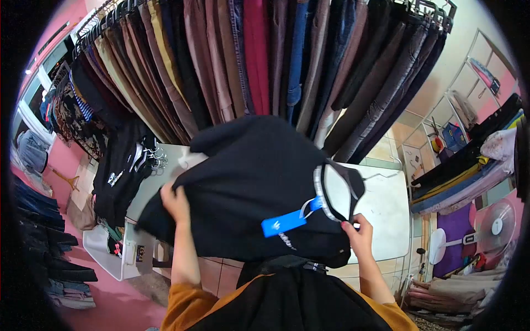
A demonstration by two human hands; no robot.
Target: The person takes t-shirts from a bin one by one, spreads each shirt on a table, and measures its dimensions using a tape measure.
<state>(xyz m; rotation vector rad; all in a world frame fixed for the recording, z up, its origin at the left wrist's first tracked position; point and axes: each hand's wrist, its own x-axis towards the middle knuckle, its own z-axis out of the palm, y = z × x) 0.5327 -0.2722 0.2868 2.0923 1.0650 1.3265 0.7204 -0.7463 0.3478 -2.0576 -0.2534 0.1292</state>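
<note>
A black T-shirt is spread in front of me above the white table, its neck opening towards the right. My left hand grips the cloth near its lower left part. At the collar, my right hand pinches the neckband between thumb and fingers. A blue tag hangs from the neck by a light loop, over small white lettering on the chest. Just right of the collar, a thin metal hook shows above the table; what it belongs to is partly hidden.
A rack of hanging trousers stands behind the white table. Black clothes and several hangers lie at the table's left. On the right are a fan, folded clothes and a wire rack.
</note>
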